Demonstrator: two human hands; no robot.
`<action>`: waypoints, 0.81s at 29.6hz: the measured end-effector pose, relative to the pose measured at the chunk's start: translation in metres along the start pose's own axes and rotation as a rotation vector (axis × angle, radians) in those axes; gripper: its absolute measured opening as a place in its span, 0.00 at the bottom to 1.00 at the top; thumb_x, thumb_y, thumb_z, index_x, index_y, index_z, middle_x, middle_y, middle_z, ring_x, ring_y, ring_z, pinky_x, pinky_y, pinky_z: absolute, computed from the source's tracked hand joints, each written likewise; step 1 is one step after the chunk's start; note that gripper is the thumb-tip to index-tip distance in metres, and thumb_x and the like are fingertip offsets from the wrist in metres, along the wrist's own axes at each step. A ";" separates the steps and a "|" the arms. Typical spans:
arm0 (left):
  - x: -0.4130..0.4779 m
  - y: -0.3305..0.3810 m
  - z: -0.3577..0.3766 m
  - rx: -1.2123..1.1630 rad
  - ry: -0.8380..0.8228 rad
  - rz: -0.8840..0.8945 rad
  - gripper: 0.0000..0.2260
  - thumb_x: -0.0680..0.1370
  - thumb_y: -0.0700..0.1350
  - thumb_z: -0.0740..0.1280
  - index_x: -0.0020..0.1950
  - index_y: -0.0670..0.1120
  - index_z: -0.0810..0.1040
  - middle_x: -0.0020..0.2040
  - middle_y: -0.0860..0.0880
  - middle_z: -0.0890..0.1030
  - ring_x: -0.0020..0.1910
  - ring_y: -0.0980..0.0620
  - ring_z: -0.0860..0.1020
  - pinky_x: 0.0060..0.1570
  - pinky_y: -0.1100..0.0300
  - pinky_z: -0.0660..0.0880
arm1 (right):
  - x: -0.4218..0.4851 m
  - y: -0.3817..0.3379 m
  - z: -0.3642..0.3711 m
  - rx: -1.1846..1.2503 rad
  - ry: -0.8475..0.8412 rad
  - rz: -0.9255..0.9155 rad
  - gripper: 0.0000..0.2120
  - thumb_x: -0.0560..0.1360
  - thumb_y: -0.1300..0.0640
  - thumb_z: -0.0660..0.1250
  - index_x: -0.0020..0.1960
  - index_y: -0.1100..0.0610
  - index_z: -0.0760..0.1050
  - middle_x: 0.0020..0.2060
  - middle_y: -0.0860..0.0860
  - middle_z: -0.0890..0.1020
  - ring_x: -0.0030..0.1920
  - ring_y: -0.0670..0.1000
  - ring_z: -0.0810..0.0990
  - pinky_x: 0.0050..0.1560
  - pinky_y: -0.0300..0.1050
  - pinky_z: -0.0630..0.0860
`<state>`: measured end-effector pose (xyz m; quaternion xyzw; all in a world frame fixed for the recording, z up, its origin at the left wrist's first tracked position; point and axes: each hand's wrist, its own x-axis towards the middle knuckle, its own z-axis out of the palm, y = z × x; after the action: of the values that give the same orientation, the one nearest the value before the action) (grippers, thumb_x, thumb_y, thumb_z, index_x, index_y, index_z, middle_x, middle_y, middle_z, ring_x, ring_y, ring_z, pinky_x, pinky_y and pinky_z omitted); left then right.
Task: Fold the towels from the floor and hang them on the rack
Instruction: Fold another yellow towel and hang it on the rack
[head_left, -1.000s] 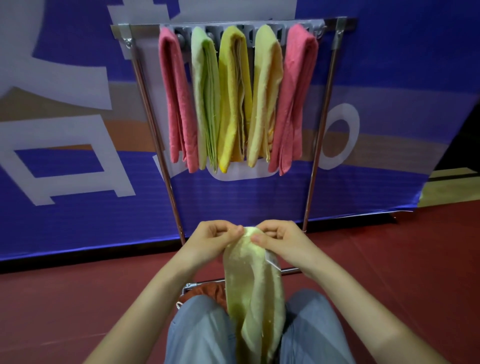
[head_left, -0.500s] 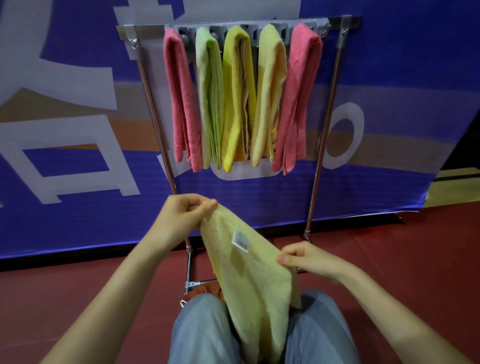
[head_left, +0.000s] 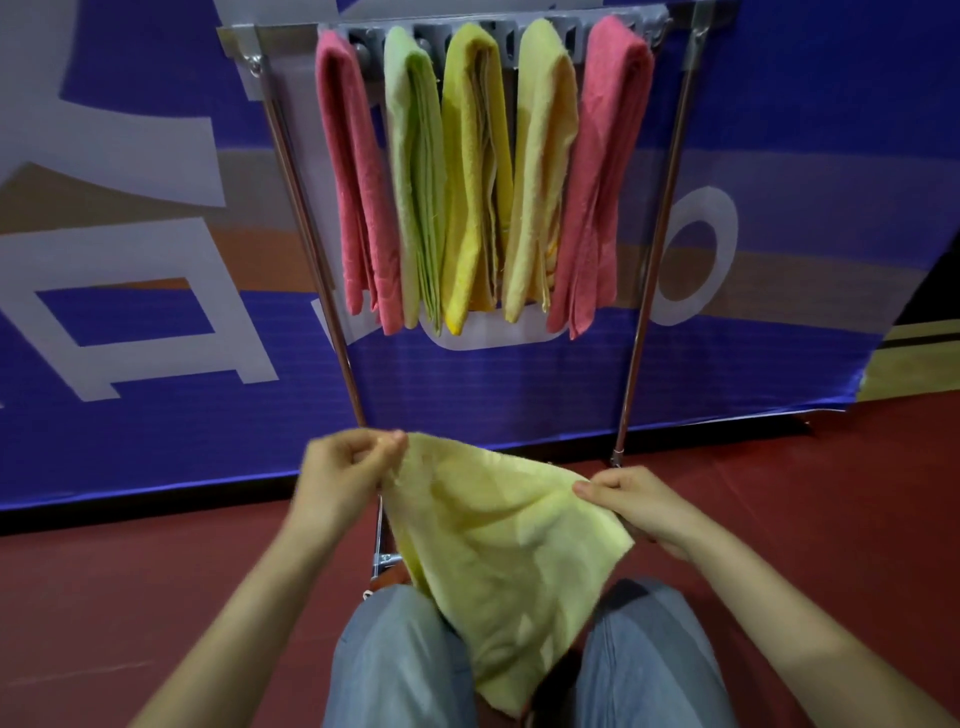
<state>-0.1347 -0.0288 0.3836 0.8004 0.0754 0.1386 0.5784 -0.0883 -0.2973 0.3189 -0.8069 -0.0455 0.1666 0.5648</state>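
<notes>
A pale yellow towel (head_left: 509, 551) hangs spread between my hands, above my knees. My left hand (head_left: 348, 478) pinches its upper left corner. My right hand (head_left: 639, 506) pinches its right corner, a little lower. The towel's lower end drops between my legs. Straight ahead stands the metal rack (head_left: 649, 270), its top bar carrying several folded towels: a pink towel (head_left: 358, 176), a light green towel (head_left: 415, 176), a yellow towel (head_left: 472, 176), a pale yellow hung towel (head_left: 540, 171) and a second pink towel (head_left: 602, 176).
A blue banner (head_left: 156, 405) with white shapes stands right behind the rack. The floor (head_left: 831, 493) is dark red. The rack's base bar (head_left: 384, 558) lies just in front of my knees, with an orange-brown thing partly hidden beside it.
My hands have drawn apart, left hand up and left, right hand to the right. The towel, bunched narrow a second ago, is now opened out wide between them.
</notes>
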 end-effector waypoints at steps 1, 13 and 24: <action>-0.007 -0.007 0.013 0.001 -0.014 -0.007 0.09 0.74 0.40 0.67 0.33 0.47 0.80 0.26 0.54 0.80 0.31 0.58 0.76 0.34 0.65 0.74 | 0.001 -0.006 0.007 0.056 -0.003 0.014 0.14 0.74 0.56 0.65 0.30 0.57 0.72 0.18 0.44 0.69 0.20 0.40 0.64 0.21 0.31 0.59; -0.065 -0.043 0.103 -0.142 -0.073 -0.006 0.05 0.67 0.50 0.66 0.38 0.62 0.79 0.36 0.66 0.82 0.40 0.63 0.81 0.45 0.63 0.77 | 0.006 -0.028 0.070 0.442 0.053 0.183 0.09 0.76 0.60 0.60 0.40 0.61 0.76 0.34 0.57 0.77 0.26 0.45 0.75 0.25 0.34 0.72; -0.063 -0.059 0.090 0.098 -0.132 0.129 0.08 0.75 0.44 0.65 0.50 0.46 0.81 0.38 0.54 0.83 0.40 0.58 0.80 0.41 0.64 0.73 | -0.008 -0.026 0.076 0.531 0.011 0.185 0.11 0.76 0.64 0.59 0.37 0.62 0.74 0.32 0.57 0.77 0.22 0.43 0.78 0.29 0.33 0.78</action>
<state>-0.1640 -0.1092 0.2924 0.8382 -0.0080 0.1185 0.5323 -0.1176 -0.2217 0.3219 -0.6322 0.0770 0.2192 0.7392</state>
